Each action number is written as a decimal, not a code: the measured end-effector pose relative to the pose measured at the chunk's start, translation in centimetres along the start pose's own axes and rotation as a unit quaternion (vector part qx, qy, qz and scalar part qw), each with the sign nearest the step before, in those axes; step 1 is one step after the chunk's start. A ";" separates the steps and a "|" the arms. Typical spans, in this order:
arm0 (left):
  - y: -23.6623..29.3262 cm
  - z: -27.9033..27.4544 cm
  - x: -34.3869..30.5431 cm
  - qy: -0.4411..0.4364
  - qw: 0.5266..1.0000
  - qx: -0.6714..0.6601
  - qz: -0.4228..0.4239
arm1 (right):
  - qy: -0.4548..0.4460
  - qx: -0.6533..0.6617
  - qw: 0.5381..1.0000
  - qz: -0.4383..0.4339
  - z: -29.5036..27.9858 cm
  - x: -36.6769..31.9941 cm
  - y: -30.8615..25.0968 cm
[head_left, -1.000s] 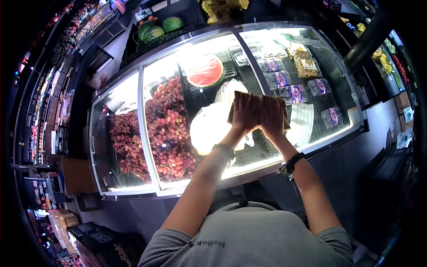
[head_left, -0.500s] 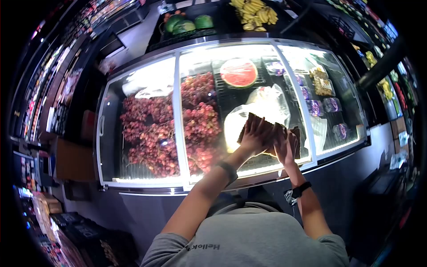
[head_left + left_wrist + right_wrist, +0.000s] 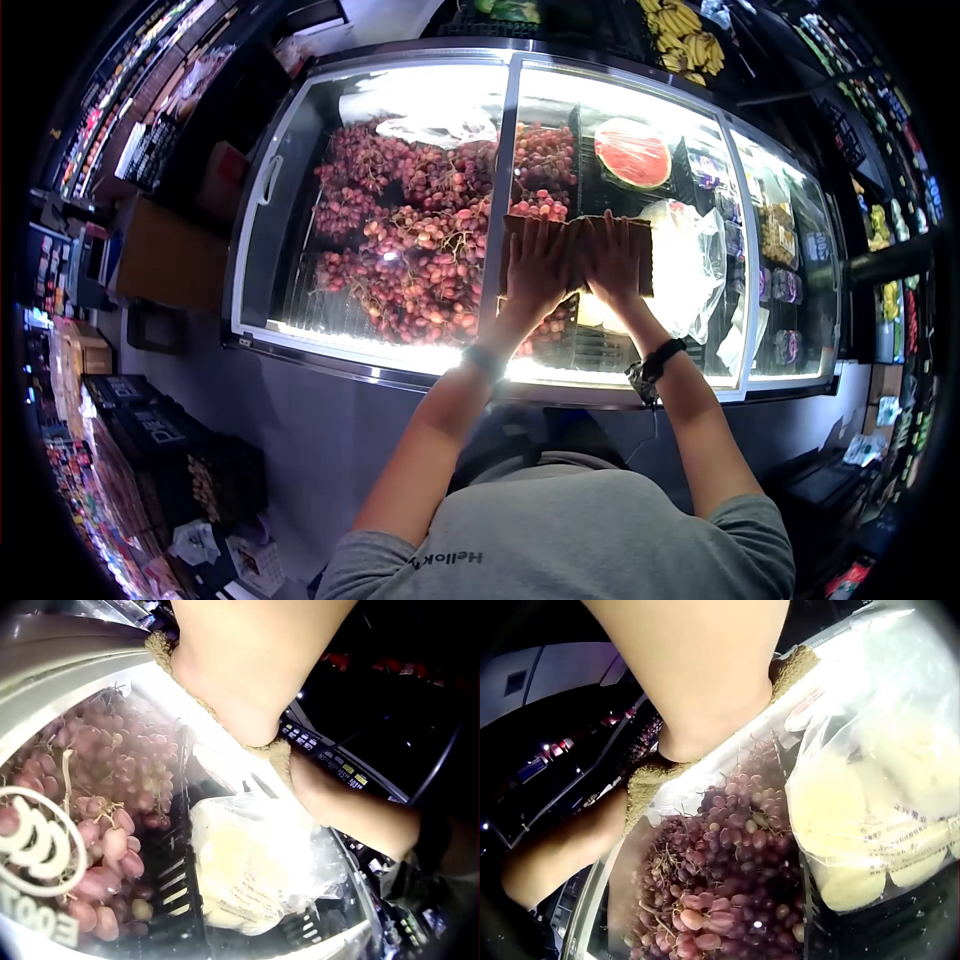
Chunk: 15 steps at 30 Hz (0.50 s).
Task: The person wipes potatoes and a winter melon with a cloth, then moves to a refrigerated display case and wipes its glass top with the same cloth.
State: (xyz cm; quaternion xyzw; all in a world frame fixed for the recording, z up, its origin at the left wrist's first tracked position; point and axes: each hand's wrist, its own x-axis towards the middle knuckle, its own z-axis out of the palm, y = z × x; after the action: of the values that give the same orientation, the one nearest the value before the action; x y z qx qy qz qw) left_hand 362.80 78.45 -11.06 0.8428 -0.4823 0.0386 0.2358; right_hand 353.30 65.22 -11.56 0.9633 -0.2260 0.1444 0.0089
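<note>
Both hands lie side by side on a folded brown cloth, pressing it against the glass top of a lit display case. My left hand has its fingers stretched forward over the cloth's left half, close by a white frame bar. Over the right half, the fingers of my right hand are also straight. Under the glass, red grapes spread to the left, and a clear bag of pale round items lies to the right. The cloth's fuzzy edge shows beneath the palms in both wrist views.
A wrapped watermelon half sits under the glass beyond the hands. Purple-labelled packs and a box of small brown items are at the right. Bananas lie behind the case; a cardboard box stands left.
Both hands and the cloth have slid left across the glass, from over the bag and right-hand packs to beside the grapes. The cloth, uneven half a second ago, now lies flatter. The head view has shifted.
</note>
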 end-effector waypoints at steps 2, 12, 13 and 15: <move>0.1 0.1 0.4 0.005 1.000 0.002 -0.015 | -0.012 -0.009 1.000 -0.023 0.7 1.4 0.6; 0.6 2.0 8.0 0.004 0.992 0.091 -0.088 | -0.025 -0.013 0.998 -0.049 1.7 8.5 2.1; 0.3 3.0 8.9 -0.001 0.990 0.111 -0.085 | -0.049 -0.050 0.996 -0.047 1.6 9.2 2.2; 0.3 3.7 10.8 0.031 0.989 0.118 -0.086 | -0.025 -0.020 0.998 -0.048 3.5 10.7 3.4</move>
State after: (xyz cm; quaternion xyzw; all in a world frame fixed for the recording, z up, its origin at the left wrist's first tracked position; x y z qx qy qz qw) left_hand 367.71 68.12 -11.04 0.9013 -0.3930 0.1005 0.1520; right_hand 361.89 57.22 -12.04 0.9759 -0.1827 0.1155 0.0292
